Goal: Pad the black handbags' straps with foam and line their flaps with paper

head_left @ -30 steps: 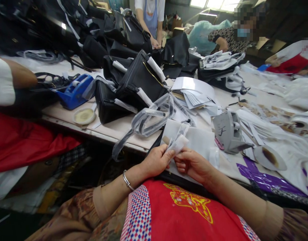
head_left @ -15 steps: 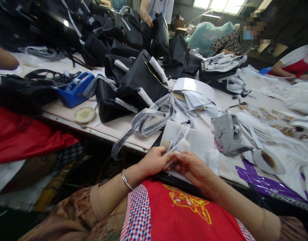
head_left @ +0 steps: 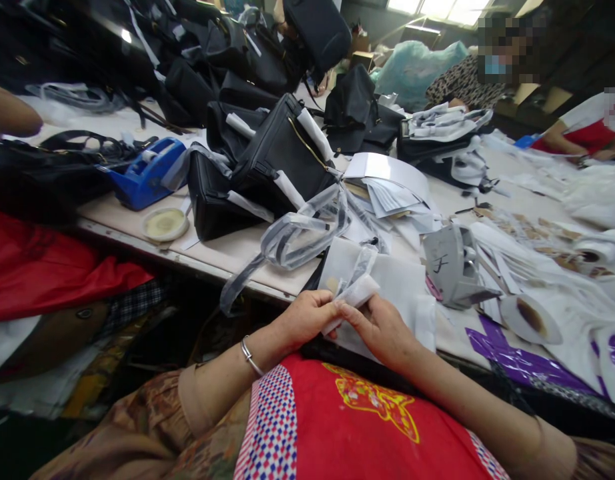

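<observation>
Both my hands meet at the table's front edge around a rolled white wrapping (head_left: 358,291), apparently on a bag's handle. My left hand (head_left: 310,317) pinches its near left end, with thumb and fingers closed. My right hand (head_left: 385,328) grips the same wrapping from the right, its thumb touching the left thumb. Under them lies a black bag (head_left: 327,349), mostly covered by translucent white sheeting (head_left: 400,283). A plastic-wrapped strap (head_left: 302,243) loops over the table just beyond my hands.
Black bags (head_left: 267,157) with white-wrapped handles stand ahead. To the left are a blue tape dispenser (head_left: 150,173) and a round dish (head_left: 165,224). A grey tape dispenser (head_left: 455,267), a tape roll (head_left: 531,319) and stacked white sheets (head_left: 387,177) lie right. Co-workers sit across the table.
My right hand has shifted slightly along the wrapping, its thumb now pressing nearer the left hand. At the back, a person has lifted a black bag higher.
</observation>
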`<state>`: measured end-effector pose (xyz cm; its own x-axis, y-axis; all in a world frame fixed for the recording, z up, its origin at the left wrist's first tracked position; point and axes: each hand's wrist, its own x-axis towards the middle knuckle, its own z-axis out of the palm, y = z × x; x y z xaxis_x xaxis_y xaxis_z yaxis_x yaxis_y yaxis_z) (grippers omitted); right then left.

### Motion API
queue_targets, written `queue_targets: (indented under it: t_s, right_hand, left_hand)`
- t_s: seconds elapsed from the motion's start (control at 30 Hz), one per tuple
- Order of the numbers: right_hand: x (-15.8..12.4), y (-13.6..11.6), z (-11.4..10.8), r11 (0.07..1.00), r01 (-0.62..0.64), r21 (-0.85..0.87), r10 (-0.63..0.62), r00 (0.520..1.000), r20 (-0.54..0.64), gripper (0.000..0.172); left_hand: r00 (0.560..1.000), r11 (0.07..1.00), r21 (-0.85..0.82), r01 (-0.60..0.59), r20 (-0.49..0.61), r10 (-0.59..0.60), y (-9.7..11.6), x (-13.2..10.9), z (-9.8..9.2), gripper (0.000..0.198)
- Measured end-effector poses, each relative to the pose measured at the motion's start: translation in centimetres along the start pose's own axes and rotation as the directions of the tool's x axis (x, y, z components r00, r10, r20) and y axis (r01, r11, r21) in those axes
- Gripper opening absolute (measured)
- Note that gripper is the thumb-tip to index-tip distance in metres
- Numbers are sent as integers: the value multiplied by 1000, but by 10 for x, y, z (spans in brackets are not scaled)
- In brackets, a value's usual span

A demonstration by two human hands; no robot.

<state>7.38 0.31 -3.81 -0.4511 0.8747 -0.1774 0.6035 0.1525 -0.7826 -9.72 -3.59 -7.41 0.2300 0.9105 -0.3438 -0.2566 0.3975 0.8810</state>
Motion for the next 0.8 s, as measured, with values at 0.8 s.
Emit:
queue_targets:
  t_s: [0.8]
  right_hand:
    - [2, -4, -36, 677, 243, -695, -258, 962, 86, 26]
  left_hand:
    - [996, 997, -44, 63, -56, -66, -4, 0, -9, 49]
